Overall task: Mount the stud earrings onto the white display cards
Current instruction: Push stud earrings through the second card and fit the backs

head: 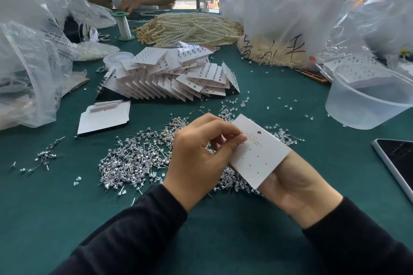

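Right hand [297, 185] grasps white punched paper display card [261, 154] from beneath. Left hand [196, 156] pinches its left edge; stud in pinch: cannot tell. Card likely light, bendy: hold edges. Loose silver stud earrings [134, 158] beyond: tiny, probably slippery; pinch heads. Filled white cards [174, 76] farthest.

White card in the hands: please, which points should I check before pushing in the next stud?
1. White card supported: ok, the right hand carries it from beneath.
2. Holes free: ok, no studs show in them.
3. Stud ready in left hand: cannot tell, its curled fingers at the card's edge would hide it.
4. Loose studs in reach: ok, heaped just under the hands.
5. Clear backs at hand: ok, scattered beyond the card.
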Demonstrator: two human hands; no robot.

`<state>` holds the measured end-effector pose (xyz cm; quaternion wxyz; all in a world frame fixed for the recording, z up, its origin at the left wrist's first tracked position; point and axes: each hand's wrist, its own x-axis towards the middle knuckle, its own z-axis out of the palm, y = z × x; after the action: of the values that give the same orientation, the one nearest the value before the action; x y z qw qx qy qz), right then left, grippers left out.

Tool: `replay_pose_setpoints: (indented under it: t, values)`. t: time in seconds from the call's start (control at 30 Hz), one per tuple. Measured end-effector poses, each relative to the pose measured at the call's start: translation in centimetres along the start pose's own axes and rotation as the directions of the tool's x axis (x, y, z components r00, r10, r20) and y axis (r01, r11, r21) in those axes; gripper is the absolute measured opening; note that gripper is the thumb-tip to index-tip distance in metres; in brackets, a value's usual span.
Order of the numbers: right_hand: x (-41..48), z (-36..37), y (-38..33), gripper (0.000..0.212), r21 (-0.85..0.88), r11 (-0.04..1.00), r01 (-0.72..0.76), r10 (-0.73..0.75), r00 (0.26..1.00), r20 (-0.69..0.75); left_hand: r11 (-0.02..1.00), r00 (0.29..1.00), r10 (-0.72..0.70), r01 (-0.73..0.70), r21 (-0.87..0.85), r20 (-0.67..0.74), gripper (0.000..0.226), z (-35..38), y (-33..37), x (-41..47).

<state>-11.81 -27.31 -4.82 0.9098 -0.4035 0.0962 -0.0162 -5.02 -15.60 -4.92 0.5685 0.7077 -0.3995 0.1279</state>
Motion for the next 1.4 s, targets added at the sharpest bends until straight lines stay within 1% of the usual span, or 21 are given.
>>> replay_pose_setpoints:
  t: [0.1,0.2,0.3,0.37,0.43,0.53,0.6,0.73,0.8,0.87,0.9,0.93,0.97,1.0,1.03,1.07,1.1,1.17,1.23,1.33,1.4]
  values:
    - [-0.1,0.3,-0.1,0.037,-0.020,1.000,-0.022,0.022,1.000,-0.021,1.000,1.000,-0.016,0.016,0.007,-0.002,0.005,0.1,0.2,0.0]
    - [-0.1,0.5,-0.4,0.033,0.011,0.999,-0.037,0.037,0.999,-0.040,0.999,0.999,0.014,-0.016,0.040,0.041,0.010,-0.1,0.4,0.0]
    - [-0.1,0.4,-0.9,0.036,0.154,0.986,-0.066,0.081,0.992,-0.095,0.978,0.973,0.091,-0.127,0.166,0.210,0.045,-0.6,0.4,-0.1]
    - [-0.2,0.4,-1.2,0.037,0.167,0.984,-0.062,0.084,0.988,-0.130,0.935,0.942,0.144,-0.229,0.270,0.303,0.060,-0.8,0.3,-0.1]
    - [-0.3,0.4,-1.2,0.032,0.146,0.989,-0.040,0.058,0.990,-0.127,0.899,0.925,0.189,-0.298,0.320,0.330,0.054,-0.9,0.1,0.0]
    - [-0.4,0.5,-0.8,0.030,-0.052,0.998,-0.023,0.018,0.995,-0.098,0.870,0.940,0.239,-0.318,0.377,0.242,0.024,-0.9,-0.2,0.1]
    - [-0.3,0.5,-0.6,0.036,-0.161,0.987,0.008,-0.019,0.997,-0.069,0.871,0.955,0.250,-0.295,0.392,0.163,0.019,-0.8,-0.2,0.1]
    - [-0.5,0.3,-0.9,0.031,-0.169,0.985,0.038,-0.044,0.999,-0.031,0.950,0.984,0.175,-0.177,0.256,0.033,0.016,-1.0,0.1,0.2]
    - [-0.4,-0.1,-1.1,0.031,-0.198,0.979,0.035,-0.041,0.999,-0.024,0.987,0.997,0.076,-0.077,0.140,0.016,0.017,-1.2,0.2,0.3]
    - [-0.4,-0.2,-1.3,0.019,-0.270,0.962,0.039,-0.047,0.999,-0.023,0.996,0.996,-0.088,0.088,-0.033,0.004,0.011,-1.3,0.2,0.4]
    - [-0.4,-0.3,-1.5,0.013,-0.360,0.932,0.050,-0.068,0.997,-0.037,0.977,0.985,-0.175,0.173,-0.127,0.002,0.005,-1.4,0.2,0.5]
    - [-0.3,-0.8,-1.6,0.015,-0.555,0.827,0.090,-0.150,0.987,-0.063,0.947,0.968,-0.252,0.245,-0.207,-0.009,0.003,-1.4,0.2,0.5]
    - [-0.1,-1.5,-1.8,0.015,-0.803,0.584,0.119,-0.289,0.955,-0.068,0.914,0.948,-0.317,0.299,-0.274,-0.023,0.005,-1.5,0.2,0.5]
    - [0.1,-2.3,-2.1,0.011,-0.962,0.253,0.103,-0.426,0.904,-0.015,0.882,0.928,-0.370,0.338,-0.330,-0.040,0.005,-1.5,0.1,0.6]
    - [0.4,-2.9,-2.4,0.009,-0.998,-0.027,0.055,-0.507,0.860,0.061,0.848,0.904,-0.424,0.373,-0.377,-0.059,0.006,-1.6,0.0,0.6]
    - [0.8,-3.6,-2.8,0.011,-0.985,-0.175,-0.003,-0.546,0.832,0.094,0.810,0.873,-0.482,0.411,-0.418,-0.076,0.007,-1.6,-0.1,0.7]
    - [1.2,-4.2,-3.2,0.015,-0.977,-0.212,-0.040,-0.567,0.819,0.089,0.767,0.837,-0.540,0.450,-0.457,-0.083,0.008,-1.7,-0.2,0.8]
    - [2.2,-5.2,-4.0,0.019,-0.975,-0.202,-0.093,-0.587,0.808,0.044,0.694,0.774,-0.629,0.514,-0.504,-0.076,0.009,-1.8,-0.4,0.9]
    - [3.1,-5.8,-4.5,0.019,-0.973,-0.183,-0.141,-0.579,0.815,-0.010,0.648,0.734,-0.677,0.555,-0.522,-0.059,0.010,-1.9,-0.5,1.0]
    - [3.8,-6.2,-4.3,0.017,-0.971,-0.164,-0.177,-0.536,0.842,-0.063,0.622,0.713,-0.701,0.591,-0.514,-0.030,0.010,-2.0,-0.7,1.0]
    - [4.1,-6.3,-4.2,0.012,-0.969,-0.153,-0.194,-0.536,0.840,-0.084,0.615,0.707,-0.707,0.606,-0.505,-0.013,0.010,-1.9,-0.7,1.0]
